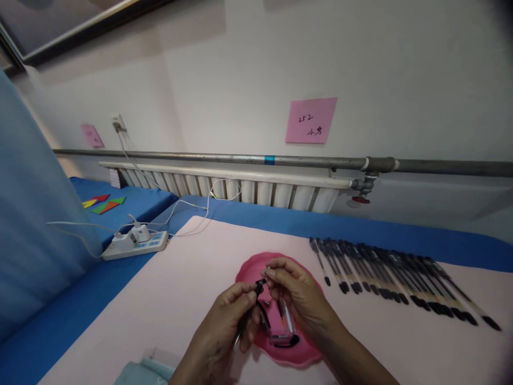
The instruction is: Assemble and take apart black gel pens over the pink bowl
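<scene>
Both hands are together over the pink tray (244,272): left hand (226,321) grips a pen barrel (256,295), right hand (298,294) pinches its tip. A row of black pens (401,280) lies off to the right.

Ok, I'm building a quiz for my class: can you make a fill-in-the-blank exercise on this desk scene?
1. The left hand and right hand hold one ____ above the tray.
2. The row of pens lies to the ____ of the tray.
3. The note on the wall is ____.
4. The power strip rests on ____ cloth.
Missing words: pen; right; pink; blue.
</scene>
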Demonstrator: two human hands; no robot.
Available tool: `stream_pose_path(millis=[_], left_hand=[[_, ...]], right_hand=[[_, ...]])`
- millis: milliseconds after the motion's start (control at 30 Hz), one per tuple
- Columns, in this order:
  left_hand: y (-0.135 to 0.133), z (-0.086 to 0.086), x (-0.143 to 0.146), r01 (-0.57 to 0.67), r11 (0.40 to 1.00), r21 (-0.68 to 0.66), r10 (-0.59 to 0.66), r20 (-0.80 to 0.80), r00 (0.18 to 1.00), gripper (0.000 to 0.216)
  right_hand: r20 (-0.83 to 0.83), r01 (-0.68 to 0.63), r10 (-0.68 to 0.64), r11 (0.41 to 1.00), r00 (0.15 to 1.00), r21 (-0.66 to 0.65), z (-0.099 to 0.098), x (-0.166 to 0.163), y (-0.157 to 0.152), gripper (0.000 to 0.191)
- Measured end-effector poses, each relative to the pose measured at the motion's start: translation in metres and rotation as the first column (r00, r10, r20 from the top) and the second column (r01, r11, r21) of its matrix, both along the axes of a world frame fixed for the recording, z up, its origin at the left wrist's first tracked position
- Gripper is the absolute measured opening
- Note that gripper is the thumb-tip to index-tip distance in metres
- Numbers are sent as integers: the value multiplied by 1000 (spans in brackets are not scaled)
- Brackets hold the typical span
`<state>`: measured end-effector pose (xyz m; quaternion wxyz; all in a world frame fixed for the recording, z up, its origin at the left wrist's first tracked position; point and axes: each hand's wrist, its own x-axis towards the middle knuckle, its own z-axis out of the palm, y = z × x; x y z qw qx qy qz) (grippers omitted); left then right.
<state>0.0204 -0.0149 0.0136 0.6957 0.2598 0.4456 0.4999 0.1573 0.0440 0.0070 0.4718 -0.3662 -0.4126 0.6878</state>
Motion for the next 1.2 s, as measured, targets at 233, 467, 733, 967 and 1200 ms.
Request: stream_pose_path(millis=[233, 467, 733, 967, 1200], left_hand=[[0, -1, -1, -9, 1000, -5, 9, -1, 1000, 34], [1, -3, -1, 6, 999, 31, -5, -20, 1000, 35], [-2, -1, -2, 26, 999, -21, -25, 43, 999, 30], [2, 4, 2, -8, 1000, 5, 8, -86, 996, 38], [2, -1, 5, -37, 999, 34, 38, -33, 999, 33]], right_hand=[[1, -53, 53, 998, 999, -26, 4, -3, -5, 15], [-80, -111, 98, 977, 992, -181, 2, -4, -6, 14], [-77, -136, 125, 979, 989, -151, 1, -6, -6, 14], [-2, -107, 108, 988, 994, -108, 0, -7, -8, 16], [-106, -127, 114, 985, 988, -118, -2, -12, -11, 20]])
